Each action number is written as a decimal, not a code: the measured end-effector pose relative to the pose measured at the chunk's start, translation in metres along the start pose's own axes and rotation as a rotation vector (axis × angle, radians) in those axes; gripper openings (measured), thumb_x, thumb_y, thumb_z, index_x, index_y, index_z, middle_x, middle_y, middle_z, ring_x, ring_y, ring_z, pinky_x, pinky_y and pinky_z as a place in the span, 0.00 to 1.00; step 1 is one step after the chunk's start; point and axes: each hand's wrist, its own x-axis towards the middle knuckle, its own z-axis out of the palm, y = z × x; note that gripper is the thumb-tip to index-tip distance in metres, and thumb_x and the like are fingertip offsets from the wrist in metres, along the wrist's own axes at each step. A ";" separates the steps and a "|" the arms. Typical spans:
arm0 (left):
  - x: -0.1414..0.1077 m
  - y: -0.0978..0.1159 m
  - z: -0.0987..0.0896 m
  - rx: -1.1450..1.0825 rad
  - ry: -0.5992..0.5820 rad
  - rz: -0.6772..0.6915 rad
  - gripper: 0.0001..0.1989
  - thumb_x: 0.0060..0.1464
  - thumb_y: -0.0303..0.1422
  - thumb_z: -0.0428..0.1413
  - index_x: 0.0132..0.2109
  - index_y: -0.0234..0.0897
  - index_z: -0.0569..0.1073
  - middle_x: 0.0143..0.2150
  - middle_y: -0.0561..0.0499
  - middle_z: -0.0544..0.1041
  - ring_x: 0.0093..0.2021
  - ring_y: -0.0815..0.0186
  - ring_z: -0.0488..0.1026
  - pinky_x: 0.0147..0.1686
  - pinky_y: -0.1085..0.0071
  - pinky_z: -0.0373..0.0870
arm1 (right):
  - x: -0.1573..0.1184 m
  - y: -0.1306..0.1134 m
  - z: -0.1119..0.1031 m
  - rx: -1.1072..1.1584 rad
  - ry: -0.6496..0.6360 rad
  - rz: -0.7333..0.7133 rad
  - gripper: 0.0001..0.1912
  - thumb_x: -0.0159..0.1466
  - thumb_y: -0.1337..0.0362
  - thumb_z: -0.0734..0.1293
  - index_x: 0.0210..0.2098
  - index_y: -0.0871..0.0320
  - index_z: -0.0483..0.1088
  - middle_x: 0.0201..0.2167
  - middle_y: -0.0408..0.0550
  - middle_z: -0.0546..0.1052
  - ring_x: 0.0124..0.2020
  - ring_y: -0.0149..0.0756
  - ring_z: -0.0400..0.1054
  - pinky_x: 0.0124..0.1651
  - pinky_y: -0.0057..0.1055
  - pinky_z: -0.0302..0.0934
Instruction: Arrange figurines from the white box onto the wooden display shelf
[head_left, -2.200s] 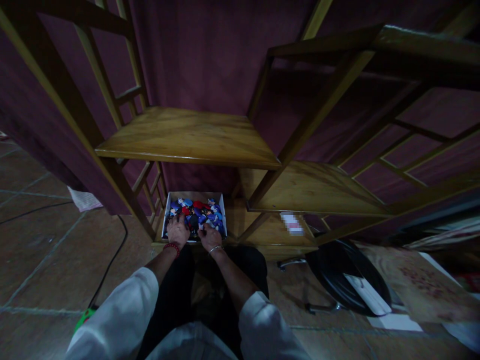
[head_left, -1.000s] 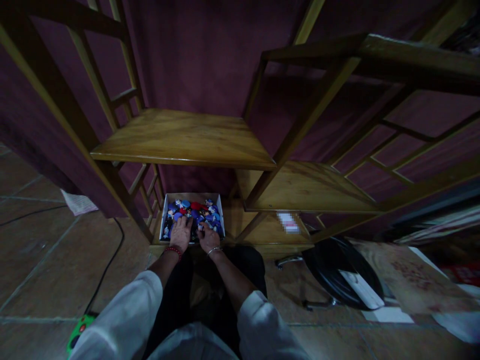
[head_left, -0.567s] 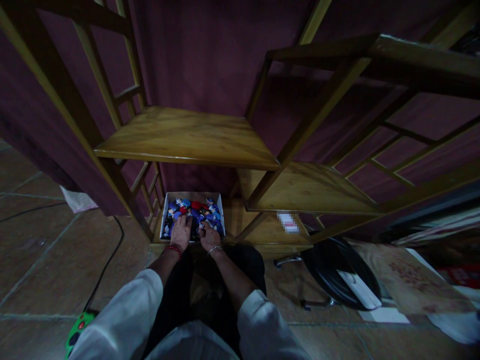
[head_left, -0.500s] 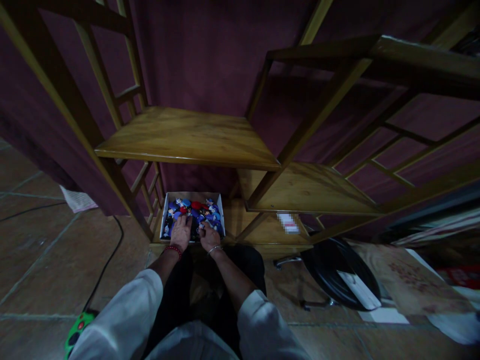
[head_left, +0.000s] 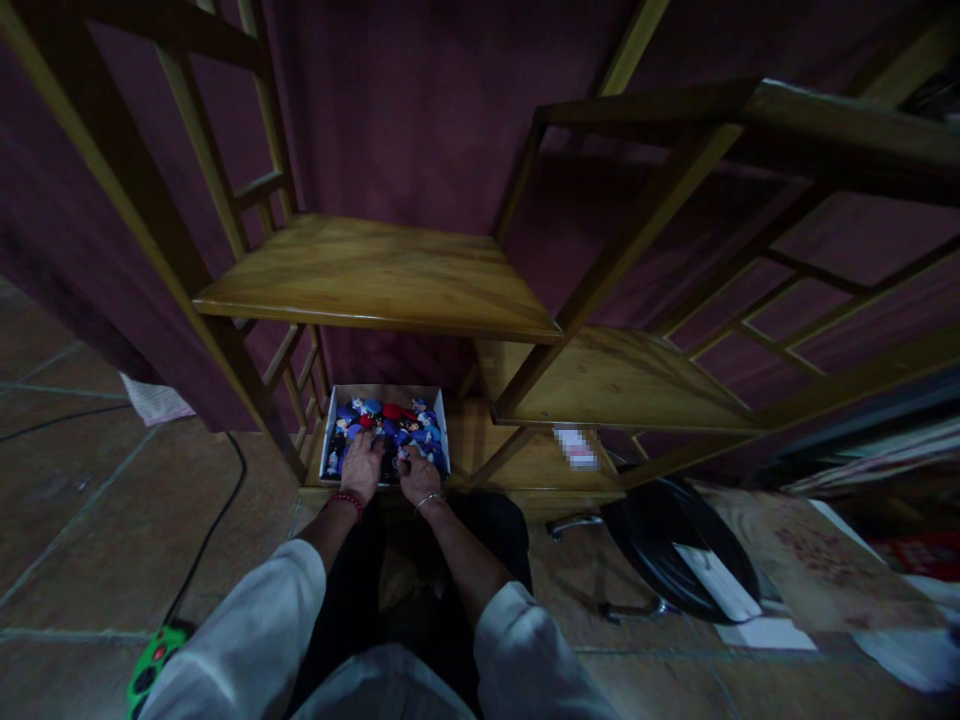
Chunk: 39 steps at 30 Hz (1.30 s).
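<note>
A shallow white cardboard box [head_left: 382, 392] sits on the lowest wooden shelf, straight ahead of me. It is packed with small toy figures [head_left: 390, 420] in blue, red and black, some with white details. My left hand [head_left: 361, 466] lies flat on the front of the pile, fingers spread, with a red beaded bracelet [head_left: 346, 502] on its wrist. My right hand [head_left: 418, 476] rests beside it, fingertips bunched among the figures and a silver bangle [head_left: 427, 500] on its wrist. Whether those fingers pinch a figure is hidden. The hands cover the front of the box.
A wooden shelf unit with lattice sides surrounds the box, with boards [head_left: 367, 280] overhead. Maroon cloth [head_left: 405, 120] hangs behind it. A black cable [head_left: 217, 520] crosses the tiled floor on the left. A black round object [head_left: 675, 550] lies on the right, and my black-clad knees sit below the box.
Both hands remain in the box. The left hand sits slightly further right than earlier, and the right hand's fingers have shifted a little among the figures. The view has barely moved.
</note>
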 end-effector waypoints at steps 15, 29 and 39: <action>-0.001 0.003 0.006 -0.017 -0.075 0.092 0.21 0.48 0.23 0.45 0.51 0.33 0.66 0.56 0.41 0.62 0.59 0.56 0.50 0.53 0.58 0.53 | -0.001 0.000 -0.001 0.004 0.024 -0.023 0.16 0.60 0.63 0.55 0.48 0.56 0.61 0.35 0.47 0.74 0.37 0.34 0.68 0.38 0.27 0.57; 0.001 0.000 0.007 -0.016 -0.038 0.090 0.17 0.52 0.23 0.42 0.48 0.34 0.67 0.52 0.43 0.66 0.56 0.60 0.55 0.51 0.60 0.58 | -0.001 0.000 0.001 0.029 0.022 -0.019 0.16 0.60 0.63 0.55 0.48 0.56 0.61 0.35 0.47 0.74 0.37 0.33 0.68 0.39 0.26 0.57; -0.002 -0.002 0.008 -0.046 0.080 0.066 0.15 0.54 0.24 0.41 0.46 0.30 0.67 0.45 0.42 0.69 0.49 0.60 0.62 0.49 0.63 0.60 | 0.000 0.003 0.005 0.057 0.046 -0.009 0.17 0.59 0.65 0.56 0.48 0.54 0.62 0.35 0.46 0.74 0.38 0.33 0.68 0.39 0.26 0.58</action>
